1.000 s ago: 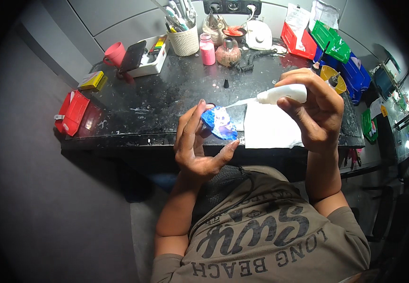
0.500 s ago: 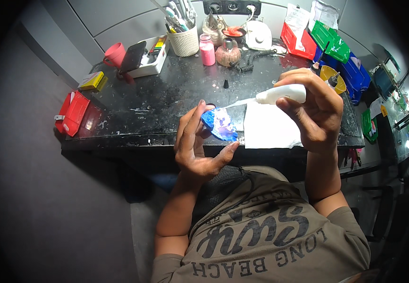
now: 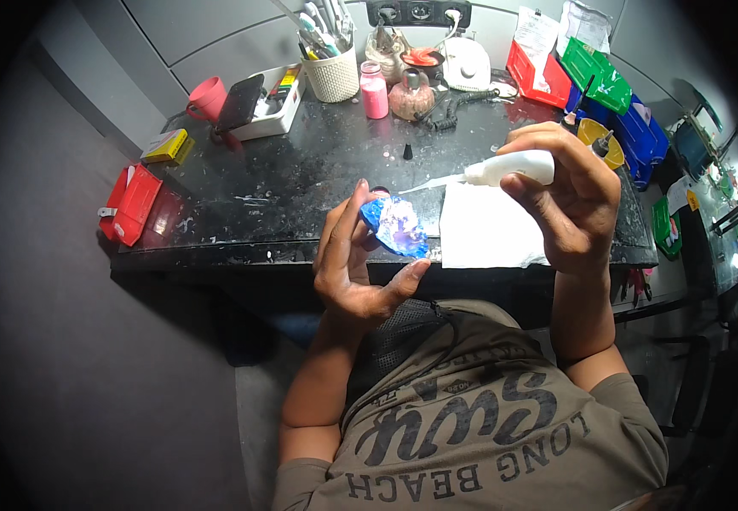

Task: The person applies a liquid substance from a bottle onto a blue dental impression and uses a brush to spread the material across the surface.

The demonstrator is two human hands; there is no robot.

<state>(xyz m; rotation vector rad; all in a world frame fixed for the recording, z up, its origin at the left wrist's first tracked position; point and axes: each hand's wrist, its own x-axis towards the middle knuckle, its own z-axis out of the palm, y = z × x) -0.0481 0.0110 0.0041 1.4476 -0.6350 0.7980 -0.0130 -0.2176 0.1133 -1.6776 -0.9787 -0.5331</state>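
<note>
My left hand (image 3: 356,260) grips a small blue piece (image 3: 394,227) between thumb and fingers, just in front of the table's near edge. It has a rough, lumpy rim and a glossy white and purplish hollow; its exact kind is unclear. In my right hand (image 3: 575,192), thumb and fingers are closed round a white squeeze bottle (image 3: 514,169), held nearly level. Its long thin nozzle points left, the tip just above the blue piece and seemingly apart from it. Under the bottle lies a white paper sheet (image 3: 490,226), and farther back a small black cap (image 3: 408,152) stands on the table.
Along the back of the dark table (image 3: 301,192) are a pink jar (image 3: 374,92), a cup of tools (image 3: 331,75) and a white tray (image 3: 277,122). A red case (image 3: 133,204) sits at left. Red, green and blue trays (image 3: 597,75) stand at the right.
The nozzle tip has drawn slightly up and right, away from the blue piece. The blue piece and my left fingers have shifted very slightly left.
</note>
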